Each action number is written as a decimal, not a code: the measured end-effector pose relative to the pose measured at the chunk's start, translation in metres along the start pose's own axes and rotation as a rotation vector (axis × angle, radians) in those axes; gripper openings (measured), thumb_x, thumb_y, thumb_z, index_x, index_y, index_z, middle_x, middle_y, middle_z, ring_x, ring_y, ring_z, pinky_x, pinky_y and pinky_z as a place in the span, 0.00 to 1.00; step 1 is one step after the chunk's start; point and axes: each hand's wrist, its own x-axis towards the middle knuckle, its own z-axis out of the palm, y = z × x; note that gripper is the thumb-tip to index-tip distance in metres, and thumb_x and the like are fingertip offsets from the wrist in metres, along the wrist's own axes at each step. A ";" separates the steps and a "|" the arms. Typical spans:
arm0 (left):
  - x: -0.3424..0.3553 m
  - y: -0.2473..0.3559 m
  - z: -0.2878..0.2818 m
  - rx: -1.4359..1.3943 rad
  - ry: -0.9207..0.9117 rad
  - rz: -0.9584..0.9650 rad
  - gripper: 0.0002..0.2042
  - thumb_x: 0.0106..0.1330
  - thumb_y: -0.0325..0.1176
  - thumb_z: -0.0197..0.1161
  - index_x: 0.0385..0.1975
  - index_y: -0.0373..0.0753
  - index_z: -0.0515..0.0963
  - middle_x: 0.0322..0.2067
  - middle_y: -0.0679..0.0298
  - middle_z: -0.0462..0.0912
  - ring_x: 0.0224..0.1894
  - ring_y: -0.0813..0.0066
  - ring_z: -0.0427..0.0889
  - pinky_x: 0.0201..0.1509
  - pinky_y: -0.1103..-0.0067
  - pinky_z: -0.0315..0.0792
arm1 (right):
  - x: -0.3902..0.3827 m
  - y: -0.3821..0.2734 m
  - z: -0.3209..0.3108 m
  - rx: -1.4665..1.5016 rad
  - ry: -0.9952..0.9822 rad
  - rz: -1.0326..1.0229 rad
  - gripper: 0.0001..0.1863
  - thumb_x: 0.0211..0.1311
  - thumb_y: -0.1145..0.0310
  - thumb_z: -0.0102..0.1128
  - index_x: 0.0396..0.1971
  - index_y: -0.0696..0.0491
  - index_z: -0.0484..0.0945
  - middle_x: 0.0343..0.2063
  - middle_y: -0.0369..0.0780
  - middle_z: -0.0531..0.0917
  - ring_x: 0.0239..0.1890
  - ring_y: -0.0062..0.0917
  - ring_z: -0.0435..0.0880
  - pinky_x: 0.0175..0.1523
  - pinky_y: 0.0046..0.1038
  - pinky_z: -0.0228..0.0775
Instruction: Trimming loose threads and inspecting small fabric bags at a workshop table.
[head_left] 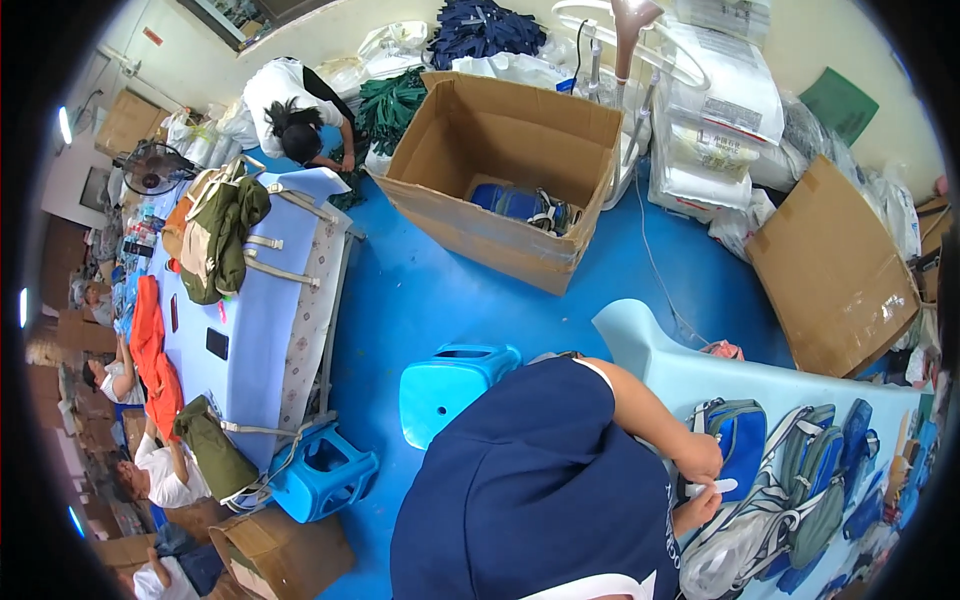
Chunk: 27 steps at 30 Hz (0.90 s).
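1. Two hands low right, over pale blue table (700, 380), beside blue backpack (742, 440).
2. Left hand (700, 462): curled, resting against near edge of blue backpack; fingers folded, grip on anything cannot tell.
3. Right hand (697, 510): closed round small white stick-like tool (712, 488), tip poking out toward backpack pile.
4. Grey-green backpacks (815, 480) lying in overlapping row just right of blue one, straps trailing toward table edge.
5. Dark blue shirt (530, 500) filling lower centre, forearms running from it to table.
6. Turquoise stool (450, 385) on blue floor (420, 290), just left of shirt.
7. Big open cardboard box (500, 160) upper centre, blue bags (520, 205) down inside.
8. Flat cardboard sheet (830, 270) leaning at right.
9. Long table (262, 330) at left, olive backpack (222, 235) and orange cloth (152, 355) on it.
10. Another person (295, 110) bent over green bundles (390, 105) at back.
11. More people (160, 470) seated along far left edge.
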 end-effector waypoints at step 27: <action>0.041 -0.029 0.010 -0.560 -0.455 -0.299 0.16 0.46 0.46 0.68 0.26 0.38 0.82 0.27 0.59 0.82 0.30 0.67 0.80 0.31 0.75 0.72 | -0.001 -0.006 -0.021 0.109 -0.093 -0.041 0.10 0.63 0.72 0.47 0.38 0.63 0.71 0.34 0.39 0.74 0.37 0.23 0.70 0.47 0.23 0.62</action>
